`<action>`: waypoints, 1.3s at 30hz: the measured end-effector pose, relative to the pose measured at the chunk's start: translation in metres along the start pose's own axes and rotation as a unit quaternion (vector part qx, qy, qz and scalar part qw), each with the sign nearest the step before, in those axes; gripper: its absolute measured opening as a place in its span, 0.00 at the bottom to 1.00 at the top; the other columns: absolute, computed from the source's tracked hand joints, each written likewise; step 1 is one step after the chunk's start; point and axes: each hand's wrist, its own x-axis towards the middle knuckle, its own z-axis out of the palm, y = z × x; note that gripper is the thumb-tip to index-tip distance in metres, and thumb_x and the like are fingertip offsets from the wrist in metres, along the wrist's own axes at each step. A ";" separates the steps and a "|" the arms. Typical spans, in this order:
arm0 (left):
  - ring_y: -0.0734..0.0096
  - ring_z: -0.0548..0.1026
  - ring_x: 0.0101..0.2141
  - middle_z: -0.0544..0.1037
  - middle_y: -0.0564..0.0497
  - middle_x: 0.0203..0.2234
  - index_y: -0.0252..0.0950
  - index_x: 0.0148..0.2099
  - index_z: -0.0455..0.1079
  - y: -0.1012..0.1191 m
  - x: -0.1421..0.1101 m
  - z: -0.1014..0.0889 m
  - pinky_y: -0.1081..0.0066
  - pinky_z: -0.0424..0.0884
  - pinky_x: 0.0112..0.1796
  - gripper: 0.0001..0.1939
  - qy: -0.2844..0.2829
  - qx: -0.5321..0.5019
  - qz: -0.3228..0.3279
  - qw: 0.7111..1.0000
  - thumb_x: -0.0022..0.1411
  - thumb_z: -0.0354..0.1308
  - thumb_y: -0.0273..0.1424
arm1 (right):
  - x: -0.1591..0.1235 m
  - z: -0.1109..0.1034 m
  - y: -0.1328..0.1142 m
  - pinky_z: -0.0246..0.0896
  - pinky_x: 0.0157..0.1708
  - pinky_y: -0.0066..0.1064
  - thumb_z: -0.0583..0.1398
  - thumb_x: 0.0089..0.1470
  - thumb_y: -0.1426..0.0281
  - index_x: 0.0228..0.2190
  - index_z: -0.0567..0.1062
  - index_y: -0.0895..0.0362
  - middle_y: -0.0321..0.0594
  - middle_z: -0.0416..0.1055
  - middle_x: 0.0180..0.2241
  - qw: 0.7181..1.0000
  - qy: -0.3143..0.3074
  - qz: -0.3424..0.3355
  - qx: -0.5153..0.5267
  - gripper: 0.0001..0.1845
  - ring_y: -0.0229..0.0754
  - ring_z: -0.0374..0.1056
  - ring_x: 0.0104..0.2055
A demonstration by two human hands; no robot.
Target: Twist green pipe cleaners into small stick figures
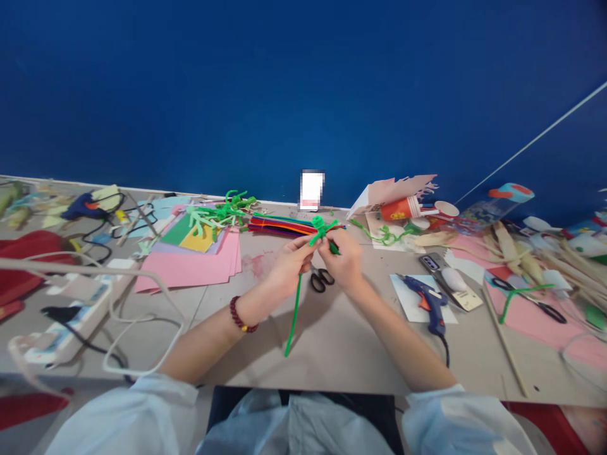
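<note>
A blue wall [303, 95] rises at the far side of a cluttered grey table [332, 360]. Pink paper [177, 268] lies to the left, and a bundle of coloured pipe cleaners [279, 225] stretches just beyond the hands. The left hand [287, 268] pinches a small green piece [319, 226] from the left, and the right hand [344, 256] grips it from the right, so the piece sits up between both sets of fingertips, above the table's middle. Black-handled scissors [322, 280] lie below it. A long green strand [294, 316] trails nearward under the left hand (whether it joins the piece, I cannot tell). The step looks like bending or twisting the piece into shape; the next move probably calls for one hand steadying it while the other winds.
</note>
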 end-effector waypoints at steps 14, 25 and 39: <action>0.87 0.49 0.16 0.57 0.62 0.15 0.33 0.25 0.67 -0.004 0.000 0.000 0.78 0.44 0.17 0.19 0.019 -0.003 0.049 0.999 0.39 0.73 0.36 | -0.004 -0.001 -0.002 0.57 0.29 0.30 0.54 0.57 0.75 0.23 0.69 0.54 0.38 0.64 0.23 0.985 0.018 -0.133 -0.106 0.12 0.39 0.61 0.28; 0.87 0.51 0.16 0.61 0.60 0.16 0.32 0.26 0.69 0.006 0.012 -0.005 0.77 0.44 0.17 0.19 -0.009 0.004 0.048 0.999 0.37 0.74 0.36 | 0.006 0.001 -0.006 0.64 0.25 0.30 0.64 0.47 0.60 0.31 0.75 0.54 0.35 0.73 0.28 0.856 -0.094 0.329 0.388 0.12 0.37 0.67 0.26; 0.87 0.49 0.16 0.58 0.60 0.15 0.32 0.25 0.69 0.016 0.008 -0.007 0.76 0.43 0.18 0.14 -0.059 0.076 0.049 0.994 0.45 0.70 0.34 | 0.006 0.005 0.013 0.65 0.38 0.33 0.67 0.43 0.66 0.25 0.80 0.52 0.36 0.72 0.30 0.897 0.002 0.291 0.333 0.04 0.39 0.69 0.35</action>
